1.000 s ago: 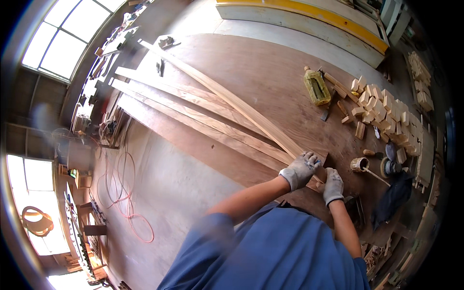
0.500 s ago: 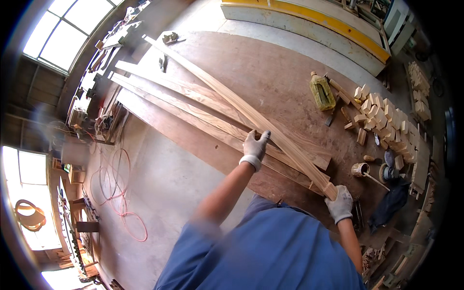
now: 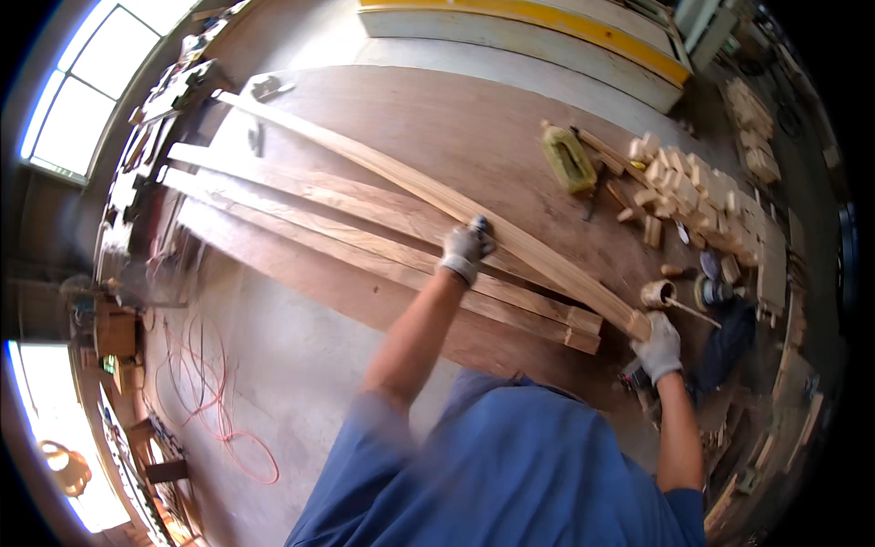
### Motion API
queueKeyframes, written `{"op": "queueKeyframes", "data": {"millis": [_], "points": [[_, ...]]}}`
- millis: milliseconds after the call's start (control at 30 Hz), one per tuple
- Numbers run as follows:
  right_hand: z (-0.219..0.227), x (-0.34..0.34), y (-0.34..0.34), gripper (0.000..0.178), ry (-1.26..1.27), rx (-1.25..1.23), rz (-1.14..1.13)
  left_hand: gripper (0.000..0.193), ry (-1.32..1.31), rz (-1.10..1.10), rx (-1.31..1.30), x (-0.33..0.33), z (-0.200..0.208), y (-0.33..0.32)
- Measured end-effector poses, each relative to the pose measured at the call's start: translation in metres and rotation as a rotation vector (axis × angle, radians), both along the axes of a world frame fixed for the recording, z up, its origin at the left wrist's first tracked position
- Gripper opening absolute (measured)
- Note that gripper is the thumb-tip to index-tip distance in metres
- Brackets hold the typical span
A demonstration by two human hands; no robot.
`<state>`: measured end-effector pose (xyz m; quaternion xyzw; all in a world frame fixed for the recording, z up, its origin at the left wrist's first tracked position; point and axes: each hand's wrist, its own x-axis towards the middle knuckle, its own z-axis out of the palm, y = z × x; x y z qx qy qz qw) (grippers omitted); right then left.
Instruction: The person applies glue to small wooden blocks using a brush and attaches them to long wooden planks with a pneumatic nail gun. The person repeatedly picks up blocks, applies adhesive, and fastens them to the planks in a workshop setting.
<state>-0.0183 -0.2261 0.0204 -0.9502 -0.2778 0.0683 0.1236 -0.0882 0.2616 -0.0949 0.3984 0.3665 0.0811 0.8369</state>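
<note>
Pale wood forms the long plank (image 3: 563, 270), whose end our right hand (image 3: 660, 347) grips. Our left hand (image 3: 468, 246) touches its near edge; whether it pinches, we cannot tell.

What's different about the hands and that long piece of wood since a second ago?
The left hand let go of the near end and moved away along the long plank, to its edge. The right hand still has the near end, which shifted right, closer to the small pot. The yellowish bottle and wood blocks stayed put.
</note>
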Motion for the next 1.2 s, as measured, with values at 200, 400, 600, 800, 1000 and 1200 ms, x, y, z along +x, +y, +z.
{"op": "queueKeyframes", "data": {"millis": [200, 400, 600, 800, 1000, 1200], "points": [[0.014, 0.051, 0.067, 0.055, 0.017, -0.085, 0.061, 0.031, -0.027, 0.144, -0.223, 0.022, -0.010, 0.068], [0.002, 0.099, 0.121, 0.048, 0.102, -0.154, 0.005, 0.016, 0.077, 0.085, -0.083, 0.028, 0.004, 0.102], [-0.043, 0.143, 0.128, 0.029, 0.068, -0.256, -0.019, 0.033, 0.161, -0.063, 0.329, 0.002, 0.051, 0.030], [-0.081, 0.147, 0.130, 0.050, 0.090, -0.306, -0.090, 0.037, 0.141, -0.175, 0.640, -0.055, 0.032, -0.010], [-0.043, 0.084, 0.134, 0.053, -0.028, -0.101, 0.019, 0.035, 0.255, -0.277, 0.780, -0.076, 0.041, -0.037], [-0.061, 0.043, 0.122, 0.060, 0.624, 0.026, -0.398, 0.036, 0.239, -0.589, 1.411, -0.053, 0.053, -0.061]]}}
